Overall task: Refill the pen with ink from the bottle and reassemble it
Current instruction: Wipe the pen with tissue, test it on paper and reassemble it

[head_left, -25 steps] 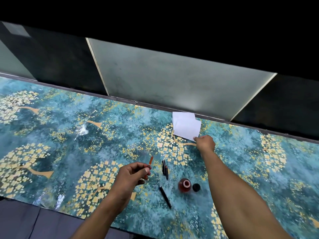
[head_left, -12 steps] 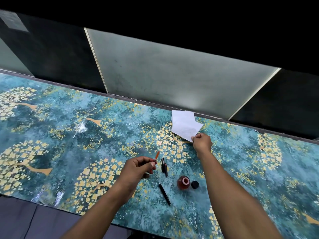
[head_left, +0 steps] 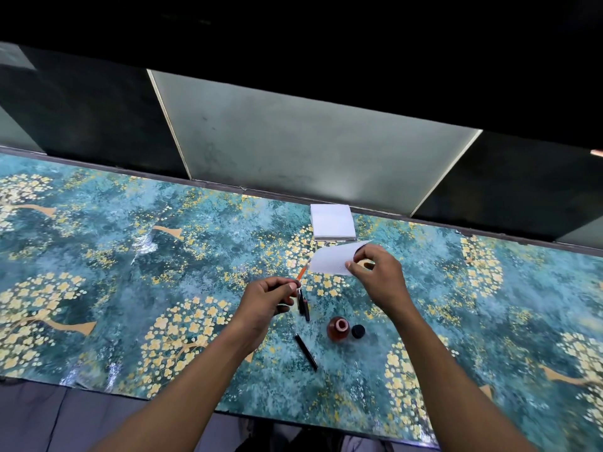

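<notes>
Tissue (head_left: 332, 261) lifted off stack (head_left: 332, 223), bottle (head_left: 338, 329) uncapped

**What is not showing clearly**

The left hand (head_left: 272, 296) is covering most of the thin orange refill (head_left: 301, 273); only its tip is sticking out, too small to tell details. The right hand (head_left: 378, 277) is hiding one corner of the white paper sheet (head_left: 329, 263). The small black pen parts (head_left: 303, 305) beside the left hand are lying too close together to tell apart. Both forearms are running out of the bottom edge.
</notes>
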`<state>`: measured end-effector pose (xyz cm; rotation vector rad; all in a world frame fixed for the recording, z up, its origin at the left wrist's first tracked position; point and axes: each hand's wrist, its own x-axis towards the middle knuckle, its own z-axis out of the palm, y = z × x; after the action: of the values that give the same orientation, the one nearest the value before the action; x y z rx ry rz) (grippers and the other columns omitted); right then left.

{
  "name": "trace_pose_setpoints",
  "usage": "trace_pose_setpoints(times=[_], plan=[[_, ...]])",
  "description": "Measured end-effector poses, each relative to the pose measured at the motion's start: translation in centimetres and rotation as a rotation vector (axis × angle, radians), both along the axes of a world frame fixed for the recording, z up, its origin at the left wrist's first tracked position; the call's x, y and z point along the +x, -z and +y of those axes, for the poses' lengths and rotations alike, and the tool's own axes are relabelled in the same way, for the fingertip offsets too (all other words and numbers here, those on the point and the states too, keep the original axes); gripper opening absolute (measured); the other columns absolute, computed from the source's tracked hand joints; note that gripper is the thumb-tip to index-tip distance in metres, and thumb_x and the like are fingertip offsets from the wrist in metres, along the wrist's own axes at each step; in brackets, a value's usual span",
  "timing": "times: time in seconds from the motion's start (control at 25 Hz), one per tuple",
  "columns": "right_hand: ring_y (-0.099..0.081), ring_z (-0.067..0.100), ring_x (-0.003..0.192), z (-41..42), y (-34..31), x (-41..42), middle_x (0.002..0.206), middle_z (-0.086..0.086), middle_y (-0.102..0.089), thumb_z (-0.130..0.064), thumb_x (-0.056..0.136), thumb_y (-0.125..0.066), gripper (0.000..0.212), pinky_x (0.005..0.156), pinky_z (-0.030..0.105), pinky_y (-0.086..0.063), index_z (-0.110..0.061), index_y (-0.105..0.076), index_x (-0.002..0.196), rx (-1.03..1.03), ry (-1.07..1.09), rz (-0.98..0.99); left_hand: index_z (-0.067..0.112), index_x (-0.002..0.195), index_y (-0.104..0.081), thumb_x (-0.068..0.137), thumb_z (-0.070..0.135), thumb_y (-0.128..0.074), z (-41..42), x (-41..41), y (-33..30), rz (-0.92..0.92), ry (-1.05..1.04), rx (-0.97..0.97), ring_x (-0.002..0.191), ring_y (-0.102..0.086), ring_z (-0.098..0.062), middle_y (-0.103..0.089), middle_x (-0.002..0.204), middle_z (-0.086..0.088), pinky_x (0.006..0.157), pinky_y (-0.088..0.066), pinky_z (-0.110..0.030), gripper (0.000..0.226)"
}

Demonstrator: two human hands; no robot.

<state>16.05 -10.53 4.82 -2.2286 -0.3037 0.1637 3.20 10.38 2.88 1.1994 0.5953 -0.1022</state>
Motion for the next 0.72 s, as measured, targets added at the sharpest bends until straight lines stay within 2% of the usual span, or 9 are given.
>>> trace_pose_setpoints(times=[0.08, 0.16, 0.24, 0.32, 0.4, 0.48, 0.56, 0.64, 0.72], plan=[[-0.065, 0.012, 0.083, -0.5, -1.7, -1.4, 0.083, -0.011, -0.065, -0.016, 0.084, -0.081, 0.022, 0.08, 0.024, -0.05, -0.021, -0.062, 0.074, 0.075, -0.098, 0.062, 0.001, 0.096, -0.076, 0.09, 0.008, -0.066, -0.5, 0.5, -0.5, -0.021, 0.006, -0.015, 0.068, -0.058, -0.017, -0.068, 0.081, -0.01, 0.068, -0.048, -0.031, 0.013], [-0.059, 0.013, 0.071, -0.4, -2.9, -2.7, 0.073, -0.011, -0.06, -0.013, 0.086, -0.079, 0.025, 0.071, 0.025, -0.047, -0.019, -0.059, 0.071, 0.206, -0.134, 0.167, 0.0, 0.095, -0.076, 0.09, 0.006, -0.065, -1.2, 1.0, -0.9, -0.03, 0.005, -0.032, 0.066, -0.058, -0.016, -0.069, 0.079, -0.008, 0.065, -0.048, -0.027, 0.013], [-0.046, 0.013, 0.065, -0.1, -3.7, -3.6, 0.067, -0.004, -0.052, -0.01, 0.09, -0.074, 0.022, 0.063, 0.027, -0.038, -0.01, -0.058, 0.074, 0.346, -0.116, 0.251, 0.001, 0.093, -0.075, 0.09, 0.006, -0.064, -1.8, 1.1, -1.2, -0.038, 0.019, -0.04, 0.065, -0.057, -0.016, -0.071, 0.078, -0.005, 0.062, -0.049, -0.025, 0.013], [-0.042, 0.016, 0.066, 0.3, -4.2, -4.3, 0.068, 0.003, -0.049, -0.011, 0.092, -0.071, 0.022, 0.062, 0.03, -0.035, -0.002, -0.057, 0.077, 0.42, -0.127, 0.281, 0.002, 0.093, -0.076, 0.09, 0.008, -0.065, -2.1, 1.2, -1.2, -0.051, 0.045, -0.029, 0.068, -0.056, -0.019, -0.071, 0.08, -0.007, 0.064, -0.049, -0.026, 0.013], [-0.049, 0.019, 0.069, 0.7, -4.2, -4.9, 0.074, 0.005, -0.057, -0.02, 0.093, -0.07, 0.026, 0.067, 0.033, -0.04, 0.0, -0.06, 0.079, 0.42, -0.19, 0.296, 0.002, 0.094, -0.077, 0.09, 0.008, -0.066, -2.1, 1.0, -1.3, -0.064, 0.058, -0.006, 0.07, -0.055, -0.021, -0.069, 0.079, -0.01, 0.065, -0.048, -0.027, 0.013], [-0.068, 0.021, 0.09, 1.1, -4.0, -5.5, 0.097, 0.004, -0.075, -0.027, 0.097, -0.065, 0.027, 0.081, 0.038, -0.053, -0.002, -0.067, 0.086, 0.444, -0.185, 0.359, 0.002, 0.091, -0.077, 0.089, 0.006, -0.066, -2.0, 0.7, -1.4, -0.082, 0.063, 0.0, 0.065, -0.055, -0.019, -0.068, 0.077, -0.01, 0.063, -0.049, -0.028, 0.011], [-0.072, 0.024, 0.103, 1.4, -4.0, -6.1, 0.109, 0.009, -0.076, -0.021, 0.102, -0.057, 0.024, 0.087, 0.037, -0.057, -0.005, -0.067, 0.088, 0.53, -0.119, 0.415, -0.001, 0.089, -0.075, 0.09, 0.003, -0.065, -1.9, 0.2, -1.7, -0.107, 0.064, -0.003, 0.058, -0.055, -0.015, -0.068, 0.074, -0.009, 0.061, -0.051, -0.027, 0.011], [-0.074, 0.025, 0.093, 1.9, -3.6, -6.6, 0.098, 0.013, -0.075, -0.012, 0.099, -0.06, 0.014, 0.083, 0.035, -0.06, 0.0, -0.064, 0.094, 0.579, -0.04, 0.398, -0.003, 0.089, -0.074, 0.09, 0.001, -0.064, -2.0, -0.4, -1.6, -0.133, 0.081, 0.008, 0.057, -0.056, -0.013, -0.07, 0.074, -0.008, 0.059, -0.05, -0.024, 0.011], [-0.071, 0.021, 0.08, 2.6, -3.1, -7.1, 0.087, 0.01, -0.07, -0.005, 0.094, -0.067, 0.008, 0.08, 0.035, -0.061, 0.0, -0.063, 0.098, 0.607, 0.023, 0.395, -0.002, 0.091, -0.075, 0.089, 0.001, -0.064, -2.1, -0.8, -1.4, -0.158, 0.111, 0.017, 0.058, -0.057, -0.011, -0.071, 0.075, -0.007, 0.06, -0.049, -0.023, 0.011]])
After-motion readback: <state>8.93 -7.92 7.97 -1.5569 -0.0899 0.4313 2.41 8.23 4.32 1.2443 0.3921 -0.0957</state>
